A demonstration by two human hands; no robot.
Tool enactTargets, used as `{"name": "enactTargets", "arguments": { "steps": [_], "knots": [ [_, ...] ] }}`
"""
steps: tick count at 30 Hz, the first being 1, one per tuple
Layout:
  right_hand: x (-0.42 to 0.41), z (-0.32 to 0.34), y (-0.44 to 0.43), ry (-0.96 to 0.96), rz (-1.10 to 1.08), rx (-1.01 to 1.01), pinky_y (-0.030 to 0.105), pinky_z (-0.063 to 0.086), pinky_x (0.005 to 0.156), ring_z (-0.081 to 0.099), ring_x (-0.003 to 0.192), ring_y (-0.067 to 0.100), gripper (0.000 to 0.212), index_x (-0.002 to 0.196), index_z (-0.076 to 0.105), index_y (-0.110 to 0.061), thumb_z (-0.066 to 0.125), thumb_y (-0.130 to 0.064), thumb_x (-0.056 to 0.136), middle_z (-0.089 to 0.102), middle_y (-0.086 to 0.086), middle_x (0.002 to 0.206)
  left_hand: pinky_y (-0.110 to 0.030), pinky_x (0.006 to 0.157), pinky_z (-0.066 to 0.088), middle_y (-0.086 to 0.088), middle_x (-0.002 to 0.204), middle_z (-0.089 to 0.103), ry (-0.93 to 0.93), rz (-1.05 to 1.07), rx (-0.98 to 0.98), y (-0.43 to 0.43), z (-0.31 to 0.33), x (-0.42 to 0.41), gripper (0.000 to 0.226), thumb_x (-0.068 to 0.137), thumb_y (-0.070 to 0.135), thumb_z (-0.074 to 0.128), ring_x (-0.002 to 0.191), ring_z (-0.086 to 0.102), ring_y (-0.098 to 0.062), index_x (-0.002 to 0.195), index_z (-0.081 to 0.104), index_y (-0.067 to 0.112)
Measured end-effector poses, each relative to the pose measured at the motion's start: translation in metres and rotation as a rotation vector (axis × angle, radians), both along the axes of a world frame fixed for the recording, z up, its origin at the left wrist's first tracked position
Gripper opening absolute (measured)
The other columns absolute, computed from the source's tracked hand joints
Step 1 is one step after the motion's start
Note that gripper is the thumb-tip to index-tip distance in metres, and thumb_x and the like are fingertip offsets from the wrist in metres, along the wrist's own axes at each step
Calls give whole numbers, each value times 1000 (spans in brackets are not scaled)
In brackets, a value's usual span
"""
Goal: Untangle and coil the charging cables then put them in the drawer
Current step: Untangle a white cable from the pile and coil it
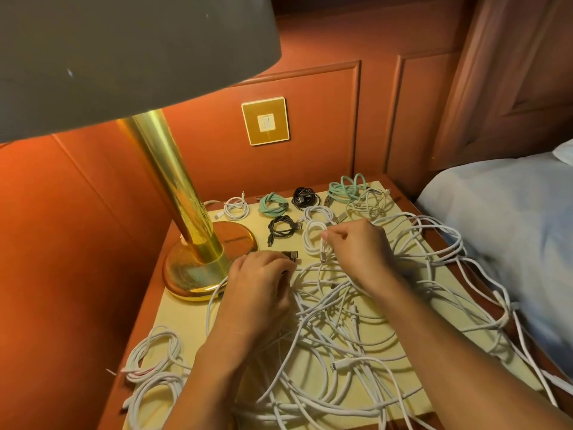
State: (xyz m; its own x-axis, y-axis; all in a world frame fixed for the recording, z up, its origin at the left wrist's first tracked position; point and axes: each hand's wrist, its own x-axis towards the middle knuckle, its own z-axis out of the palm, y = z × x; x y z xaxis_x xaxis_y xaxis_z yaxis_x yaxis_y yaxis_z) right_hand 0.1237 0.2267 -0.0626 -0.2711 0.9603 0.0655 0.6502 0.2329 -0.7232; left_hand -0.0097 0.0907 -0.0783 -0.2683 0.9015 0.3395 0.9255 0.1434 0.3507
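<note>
Overhead, a grey lamp shade [124,57] is filling the upper left of the view, and a bed [511,228] in pale sheets is running along the right edge. Between them a nightstand [183,318] with a cream top is standing against red-brown wall panelling. A tangle of white cables [341,336] is sprawling over the near and right parts of that top, with several loops hanging over the edge toward the bed. A brass lamp base [192,274] is sitting on the left rear of the top. A looser white bundle [155,358] is lying apart at the front left corner.

Both bare hands are reaching in at the tangle's far edge. The right hand [359,246] is pinching a white cable [323,251] between thumb and forefinger, the strand dropping from the fingertips to its plug. The left hand [260,287] is resting knuckles-up with fingers curled down among the strands; whether it is gripping anything cannot be told. A dark plug [290,255] is lying just beyond its fingertips.

Wound coils are lying at the back of the top: a small white coil [235,207], a left teal coil [273,204], a rear black coil [305,197], a right teal coil [347,187], a front black coil [282,228], and a thick white coil [313,240] just beside the right fingertips. A gold switch plate [265,121] is sitting on the wall above them.
</note>
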Motion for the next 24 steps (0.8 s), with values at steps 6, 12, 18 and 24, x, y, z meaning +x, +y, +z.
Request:
{"name": "enactTargets", "arguments": {
  "steps": [6, 12, 18, 24],
  "knots": [
    [12, 3, -1, 30, -42, 56, 31, 57, 78, 69, 95, 21, 35, 118, 74, -18, 75, -39, 90, 76, 2, 109, -58, 122, 14, 18, 126, 65, -15, 57, -199, -3, 11, 4, 26, 105, 32, 44, 136, 43, -5, 117, 67, 35],
    [34, 8, -4, -86, 48, 80, 25, 47, 69, 64, 87, 16, 22, 112, 77, -25, 76, -30, 90, 76, -3, 105, -56, 122, 17, 16, 134, 61, 12, 89, -181, -2, 13, 3, 30, 103, 34, 50, 137, 42, -12, 128, 67, 34],
    [40, 3, -11, -147, 112, 100, 33, 58, 75, 67, 96, 21, 20, 112, 77, -30, 72, -26, 94, 75, -3, 115, -47, 121, 16, 19, 118, 65, 134, 141, -212, -6, 20, 11, 24, 103, 37, 51, 124, 47, -8, 115, 72, 38],
    [24, -4, -13, -139, 80, 157, 30, 57, 66, 69, 90, 18, 16, 109, 78, -32, 70, -30, 95, 76, -8, 110, -56, 122, 9, 25, 136, 59, 187, 151, -363, -9, 21, 10, 21, 102, 28, 49, 149, 29, -5, 113, 65, 36]
  ]
}}
